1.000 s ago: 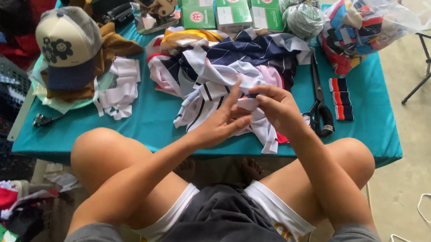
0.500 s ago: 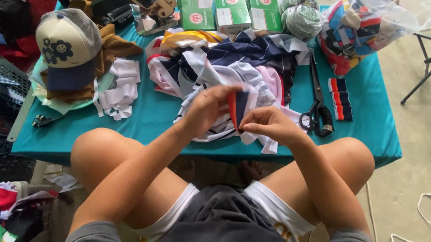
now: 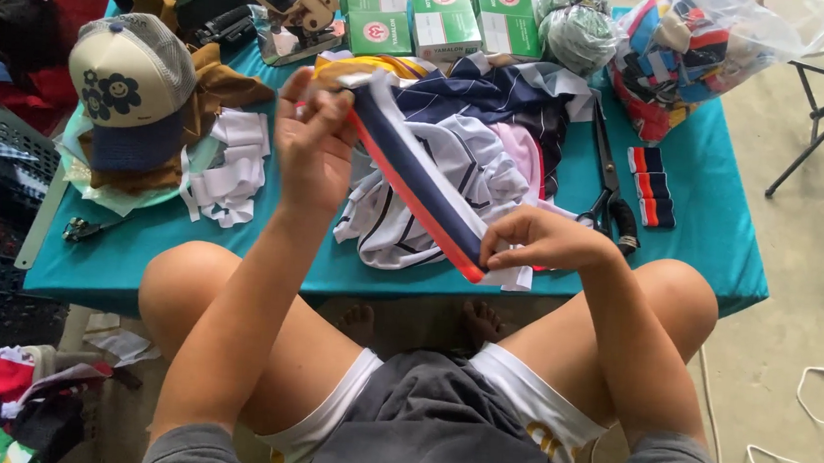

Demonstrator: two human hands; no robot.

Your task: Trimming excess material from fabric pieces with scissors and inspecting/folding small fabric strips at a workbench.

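A seated person's knees sit just before the near edge of a low table. Above the table's middle, a fabric strip stretches between two raised hands — the left hand farther back and to the left, the right hand nearer and to the right. Beneath the strip lies a heap of garments. Left of the heap, a cap rests on folded cloth, with cloth scraps just beside it. Right of the heap lie scissors, then three small folded bands. Along the far edge stand boxes — a bag of fabric to their right.
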